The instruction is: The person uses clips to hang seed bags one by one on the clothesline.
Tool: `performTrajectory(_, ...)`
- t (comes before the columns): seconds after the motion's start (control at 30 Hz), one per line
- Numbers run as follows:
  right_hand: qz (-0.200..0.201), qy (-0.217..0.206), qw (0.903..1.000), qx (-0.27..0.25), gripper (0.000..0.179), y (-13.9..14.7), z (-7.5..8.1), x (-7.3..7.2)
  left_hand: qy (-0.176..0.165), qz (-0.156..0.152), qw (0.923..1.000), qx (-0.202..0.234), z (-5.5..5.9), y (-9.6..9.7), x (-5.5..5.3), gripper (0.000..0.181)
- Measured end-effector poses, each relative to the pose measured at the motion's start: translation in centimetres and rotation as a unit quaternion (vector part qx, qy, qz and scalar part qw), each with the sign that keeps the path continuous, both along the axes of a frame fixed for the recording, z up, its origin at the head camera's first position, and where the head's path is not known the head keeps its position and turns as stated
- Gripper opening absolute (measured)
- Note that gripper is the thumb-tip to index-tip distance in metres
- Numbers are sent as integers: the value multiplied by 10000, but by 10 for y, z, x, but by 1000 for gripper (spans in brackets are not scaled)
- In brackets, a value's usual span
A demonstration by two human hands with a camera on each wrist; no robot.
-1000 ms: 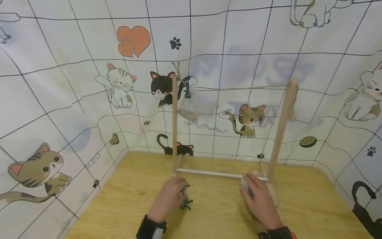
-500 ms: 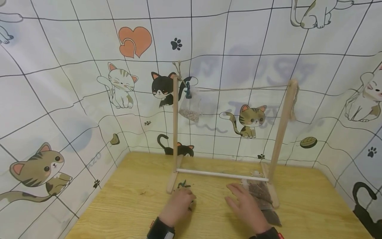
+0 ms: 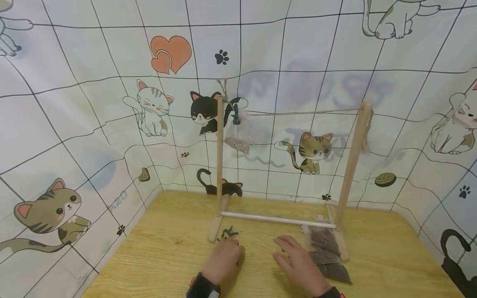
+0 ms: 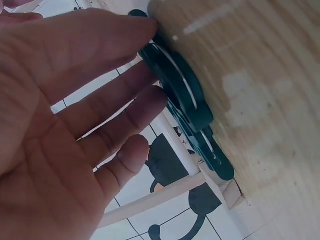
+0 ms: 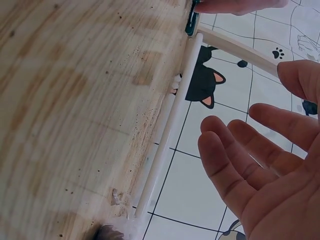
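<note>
Right hand (image 3: 299,264) has moved off the bags (image 3: 327,255), fingers apart; left hand (image 3: 225,259) pinches a green clip (image 4: 186,90).

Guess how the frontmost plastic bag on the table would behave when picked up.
The plastic bag would probably be floppy: its clear film looks thin. Its dark filling would likely slump downward, like the pale grains lying low in the hanging bag. It seems unlikely to roll, since it lies on its broad side.

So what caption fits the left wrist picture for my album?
A left hand touching a dark green clip on a wooden table.
</note>
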State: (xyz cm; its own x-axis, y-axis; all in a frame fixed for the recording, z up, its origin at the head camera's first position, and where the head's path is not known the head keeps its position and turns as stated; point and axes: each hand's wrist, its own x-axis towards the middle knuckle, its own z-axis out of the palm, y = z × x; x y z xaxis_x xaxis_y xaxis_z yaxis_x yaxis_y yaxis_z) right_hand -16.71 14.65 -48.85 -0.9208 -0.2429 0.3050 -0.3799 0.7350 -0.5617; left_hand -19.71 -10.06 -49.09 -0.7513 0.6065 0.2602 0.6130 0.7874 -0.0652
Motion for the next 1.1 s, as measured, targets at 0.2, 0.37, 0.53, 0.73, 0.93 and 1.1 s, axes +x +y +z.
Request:
performTrajectory(0.2,49,32,10000,-24,37,1,0,-1,3,-59,9998,203,-1,0,-4,24)
performTrajectory(0.37,167,-119,9994,-269,39,1,1,-2,-421,-79,9943,975,7,0,-7,30)
performTrajectory(0.53,434,-56,9975,-550,44,1,6,-3,-1149,30,9708,2104,25,3,-6,39)
performTrajectory(0.73,1150,-161,9875,-1065,55,-4,7,-5,-1518,-444,9325,3246,42,12,2,38)
performTrajectory(0.93,1405,124,9806,-1364,52,-11,2,-3,-1906,-885,8977,3872,46,17,6,37)
performTrajectory(1.1,1399,532,9774,-1496,38,-13,1,-3,-2109,-1006,8850,4028,45,18,7,39)
